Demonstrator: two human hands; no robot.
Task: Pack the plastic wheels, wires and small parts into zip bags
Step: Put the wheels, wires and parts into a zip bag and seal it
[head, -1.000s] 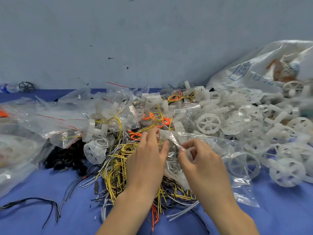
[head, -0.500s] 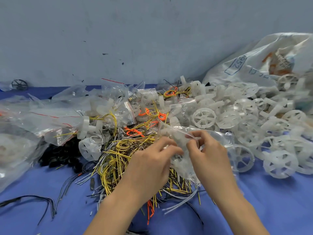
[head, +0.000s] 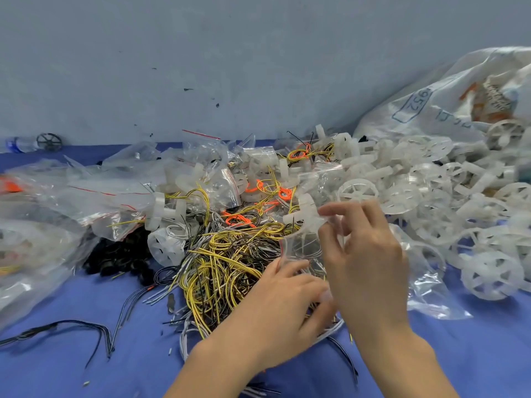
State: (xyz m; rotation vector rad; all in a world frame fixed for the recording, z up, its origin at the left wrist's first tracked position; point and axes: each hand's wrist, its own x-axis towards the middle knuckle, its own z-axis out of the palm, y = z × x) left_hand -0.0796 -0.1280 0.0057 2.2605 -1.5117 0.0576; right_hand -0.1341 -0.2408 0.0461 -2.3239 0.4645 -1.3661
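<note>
1. Head view: the right hand is raised over the heap. Its fingers pinch the top edge of a clear plastic zip bag.
2. The left hand sits lower, with its fingers curled onto the bag's bottom corner. It reads as a grip, though blur softens it.
3. The bag hangs between both hands, just above the tangle of yellow and black wires. Spoke shapes show through it; I can't tell whether they are inside or behind.
4. Done: several filled clear zip bags with red strips are piled at the left and rear of the blue surface. Wheels and wires are visible inside some.
5. Left to do:
   - a big loose heap of white plastic spoked wheels on the right, against a large white printed sack;
   - orange wire loops behind the yellow tangle;
   - a pile of small black parts just left of the wires;
   - stray black wires near the front left.
6. A crumpled empty clear bag lies beside the right wrist, touching the wheels.
7. Judgement: the task is early to middle, with far more loose than bagged. The current step looks like opening this bag's mouth for filling.
</note>
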